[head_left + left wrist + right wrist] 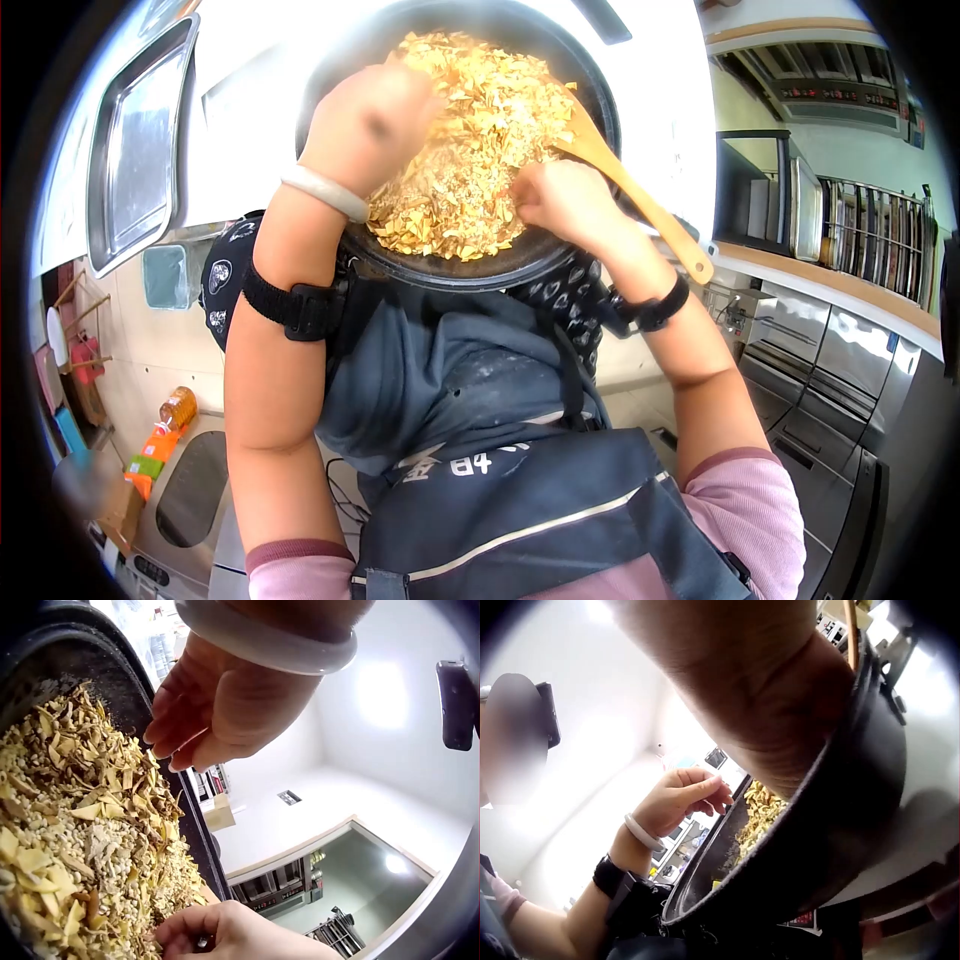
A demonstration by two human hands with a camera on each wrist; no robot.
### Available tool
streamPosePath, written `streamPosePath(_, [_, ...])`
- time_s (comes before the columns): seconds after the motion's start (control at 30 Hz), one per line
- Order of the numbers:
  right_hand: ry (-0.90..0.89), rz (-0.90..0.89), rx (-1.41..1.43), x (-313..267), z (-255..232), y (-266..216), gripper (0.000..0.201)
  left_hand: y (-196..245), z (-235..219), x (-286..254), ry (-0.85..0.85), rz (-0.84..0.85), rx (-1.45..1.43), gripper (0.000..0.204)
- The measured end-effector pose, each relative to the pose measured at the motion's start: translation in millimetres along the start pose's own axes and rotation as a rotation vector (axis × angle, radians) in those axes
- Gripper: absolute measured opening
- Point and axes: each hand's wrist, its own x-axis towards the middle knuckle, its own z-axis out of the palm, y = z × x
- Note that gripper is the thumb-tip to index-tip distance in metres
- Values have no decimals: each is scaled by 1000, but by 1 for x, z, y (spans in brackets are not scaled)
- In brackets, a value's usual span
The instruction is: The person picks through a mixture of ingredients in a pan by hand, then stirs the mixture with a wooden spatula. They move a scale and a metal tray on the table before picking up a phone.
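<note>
A wide black pan (592, 100) holds a mix of yellow flakes and pale grains (470, 150). Above its left side hovers my left hand (370, 125), a white bangle on the wrist. In the left wrist view that hand (217, 712) hangs with loosely bent fingers near the rim, nothing visible between them. My right hand (570, 200) is low at the pan's right side, its bent fingers at the mix. The left wrist view shows this right hand (232, 930) with thumb and forefinger close together; I cannot tell whether they pinch any of the mix.
A wooden spatula (640, 190) leans over the pan's right rim, its handle pointing toward me. Left of the pan, a metal tray (140, 150) stands on the white surface (250, 100). A sink (192, 490) lies at the lower left, with an orange-brown bottle (178, 408) nearby.
</note>
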Motion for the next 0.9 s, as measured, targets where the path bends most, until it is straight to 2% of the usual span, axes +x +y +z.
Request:
streamPosePath(0.07, [6,18,-32,-1,1,1,19,6,-5,1,-121,-27,18,25])
streamPosePath(0.1, [-20,7,-76,1,4,0,19,9,-8,1,-126,-26,15,25])
streamPosePath(0.17, [-66,-4,-162,6,9,-2,20,15,-13,1,-401,-5,-165,25])
streamPosePath(0.2, [-67,-3,-162,4,6,-5,20,19,-11,-1,-401,-5,-166,25])
streamPosePath(0.27, [-104,4,26,2,-4,-13,24,28,-1,-10,-644,147,-326,27])
streamPosePath(0.3, [-107,0,26,1,-7,-15,24,30,7,-13,-690,190,-303,27])
streamPosePath(0.37, [46,-26,323,-2,-10,-16,25,35,20,-20,-783,212,-203,21])
streamPosePath(0.4, [46,-25,323,-1,-9,-13,25,38,21,-20,-784,212,-204,21])
streamPosePath(0.47, [14,-5,584,4,-7,-5,29,42,23,-19,-763,132,-46,12])
streamPosePath(0.5, [-19,1,626,5,-9,-4,27,40,26,-20,-763,136,-45,12])
streamPosePath(0.53, [-16,1,625,5,-14,-4,27,38,30,-22,-668,150,-13,9])
streamPosePath(0.57, [-104,41,832,4,-19,-5,26,35,33,-24,-573,162,18,5])
streamPosePath(0.6, [-195,82,1037,4,-22,-6,26,34,30,-22,-572,161,19,5])
streamPosePath(0.63, [-199,95,1096,4,-23,-6,23,33,28,-20,-530,140,34,4])
streamPosePath(0.7, [-130,114,1176,4,-22,-6,21,29,23,-15,-487,119,51,4])
streamPosePath(0.77, [-56,136,1257,4,-20,-5,19,22,19,-10,-128,113,-75,7])
streamPosePath(0.8, [-26,141,1257,4,-20,-4,22,20,15,-7,-127,117,-74,7])
streamPosePath(0.87, [6,146,1257,5,-19,-2,25,18,7,0,-75,12,-203,11])
streamPosePath(0.9, [19,129,1289,4,-17,-2,26,19,2,2,-131,-5,-211,12])
